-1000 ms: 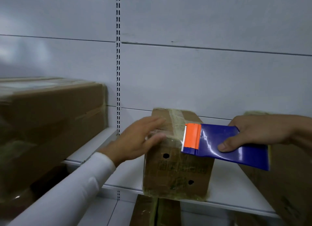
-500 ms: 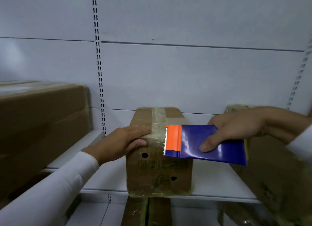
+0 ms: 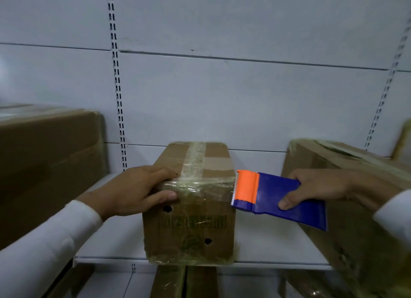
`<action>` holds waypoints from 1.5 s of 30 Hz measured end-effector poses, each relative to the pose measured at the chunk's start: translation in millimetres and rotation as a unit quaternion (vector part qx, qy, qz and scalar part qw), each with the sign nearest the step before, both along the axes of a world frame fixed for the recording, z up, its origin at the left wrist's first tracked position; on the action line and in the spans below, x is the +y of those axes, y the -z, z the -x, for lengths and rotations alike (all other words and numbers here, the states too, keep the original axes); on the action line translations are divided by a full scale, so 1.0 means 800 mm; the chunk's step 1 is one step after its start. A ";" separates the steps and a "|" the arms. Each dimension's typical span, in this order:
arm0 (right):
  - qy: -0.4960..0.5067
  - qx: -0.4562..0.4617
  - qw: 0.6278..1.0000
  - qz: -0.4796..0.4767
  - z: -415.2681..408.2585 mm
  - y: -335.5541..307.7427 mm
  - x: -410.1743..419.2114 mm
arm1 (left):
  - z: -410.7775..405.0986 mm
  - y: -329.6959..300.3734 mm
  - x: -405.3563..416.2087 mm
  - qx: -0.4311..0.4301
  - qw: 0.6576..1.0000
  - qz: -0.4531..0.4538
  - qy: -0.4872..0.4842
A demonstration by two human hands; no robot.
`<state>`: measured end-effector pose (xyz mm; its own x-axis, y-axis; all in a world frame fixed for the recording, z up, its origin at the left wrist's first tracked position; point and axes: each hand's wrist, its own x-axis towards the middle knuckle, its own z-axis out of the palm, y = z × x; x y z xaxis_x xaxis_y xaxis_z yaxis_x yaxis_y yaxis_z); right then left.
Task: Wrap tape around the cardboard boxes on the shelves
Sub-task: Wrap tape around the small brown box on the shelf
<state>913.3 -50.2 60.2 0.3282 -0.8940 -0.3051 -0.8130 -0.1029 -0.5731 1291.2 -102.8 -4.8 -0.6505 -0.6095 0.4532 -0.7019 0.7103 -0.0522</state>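
A small cardboard box [image 3: 191,228] stands on the white shelf [image 3: 266,246], with clear tape running over its top and across its upper front edge. My left hand [image 3: 138,191] rests on the box's upper left corner, fingers on top and thumb on the front face, pressing the tape. My right hand [image 3: 320,188] grips a blue tape dispenser [image 3: 284,199] with an orange serrated head that sits at the box's upper right front corner. The tape roll itself is hidden.
A large cardboard box [image 3: 49,164] fills the shelf on the left. Another taped box [image 3: 355,208] stands at the right, close behind the dispenser. More boxes [image 3: 184,282] show below the shelf edge. A white slotted back panel [image 3: 222,97] closes the rear.
The view has swung right, so the box sits nearer the centre. The dispenser head stays at the box's right front corner. My left hand has settled flatter onto the box's left corner.
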 end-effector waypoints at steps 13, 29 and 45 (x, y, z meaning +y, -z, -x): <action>-0.062 -0.060 0.996 -0.020 -0.012 0.022 -0.020 | 0.085 0.006 0.011 -0.056 0.992 0.105 -0.031; -0.021 0.043 0.999 -0.012 0.025 -0.003 0.022 | 0.086 0.009 0.002 -0.037 0.996 0.082 -0.007; 0.159 0.082 0.969 0.172 -0.008 0.086 0.013 | 0.122 -0.004 0.027 -0.019 0.991 0.044 -0.127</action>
<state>919.3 -40.1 -8.9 -0.0078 -1.0000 0.0033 -0.9123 0.0058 -0.4095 1193.4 -81.1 -1.2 -0.4988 -0.7142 0.4911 -0.8537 0.5028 -0.1358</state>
